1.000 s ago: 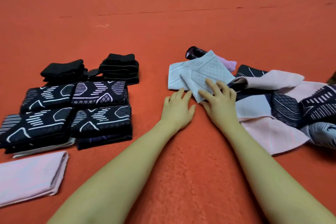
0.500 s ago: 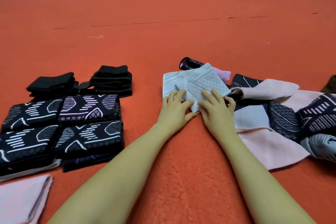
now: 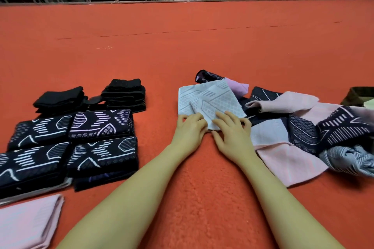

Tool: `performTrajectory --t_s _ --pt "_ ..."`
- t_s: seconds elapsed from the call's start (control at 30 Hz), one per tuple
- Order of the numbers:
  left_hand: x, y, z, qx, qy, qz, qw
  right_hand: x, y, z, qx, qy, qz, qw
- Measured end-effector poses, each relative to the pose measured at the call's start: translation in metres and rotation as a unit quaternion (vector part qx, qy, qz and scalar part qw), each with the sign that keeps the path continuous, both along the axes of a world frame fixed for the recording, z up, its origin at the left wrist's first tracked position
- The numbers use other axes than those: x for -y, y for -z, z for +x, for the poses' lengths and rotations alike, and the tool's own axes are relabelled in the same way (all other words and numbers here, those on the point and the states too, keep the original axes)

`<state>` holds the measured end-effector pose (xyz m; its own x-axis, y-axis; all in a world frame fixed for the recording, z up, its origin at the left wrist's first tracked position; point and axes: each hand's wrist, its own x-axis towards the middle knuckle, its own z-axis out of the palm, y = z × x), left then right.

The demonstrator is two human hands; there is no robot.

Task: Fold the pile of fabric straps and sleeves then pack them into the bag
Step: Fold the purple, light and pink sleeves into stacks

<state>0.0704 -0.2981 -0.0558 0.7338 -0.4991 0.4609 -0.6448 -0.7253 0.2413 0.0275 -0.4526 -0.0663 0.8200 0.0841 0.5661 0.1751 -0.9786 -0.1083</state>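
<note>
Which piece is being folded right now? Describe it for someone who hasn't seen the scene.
On the red carpet, look where both hands meet, left of the loose pile. The pale grey-blue sleeve under the fingertips is the only light patterned piece there.

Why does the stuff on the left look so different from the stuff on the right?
The left stacks are folded into neat squares in rows; the right heap lies loose, crumpled and overlapping. The left stacks are mostly dark with white patterns; the right heap mixes pink, dark and grey pieces. Both lie on the red carpet and hold patterned fabric.
</note>
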Motion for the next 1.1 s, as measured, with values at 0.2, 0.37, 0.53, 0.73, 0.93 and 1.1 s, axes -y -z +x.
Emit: performTrajectory --t_s 0.2,0.37,0.53,0.73,0.93,1.1 --pt "-0.035 -0.005 -0.056 -0.011 -0.001 -0.008 1.0 -0.014 -0.001 -0.042 0.006 -0.047 -0.001 0.999" --pt "-0.065 -0.007 -0.105 0.028 -0.003 0.011 1.0 -0.035 -0.008 -0.095 -0.037 -0.122 0.054 0.99" --pt "-0.099 -0.002 -0.146 0.089 0.0 0.017 0.996 -0.054 -0.011 -0.135 -0.022 -0.15 0.005 0.988" --pt "-0.141 0.001 -0.186 0.124 -0.002 0.012 0.992 -0.092 -0.016 -0.163 0.064 -0.16 -0.016 0.985" --pt "-0.187 0.0 -0.215 0.128 -0.018 0.038 0.991 -0.146 -0.022 -0.182 0.053 -0.16 0.028 0.985" --pt "-0.214 -0.003 -0.229 0.115 -0.038 -0.01 0.993 -0.194 -0.02 -0.194 0.058 -0.158 0.038 0.985"
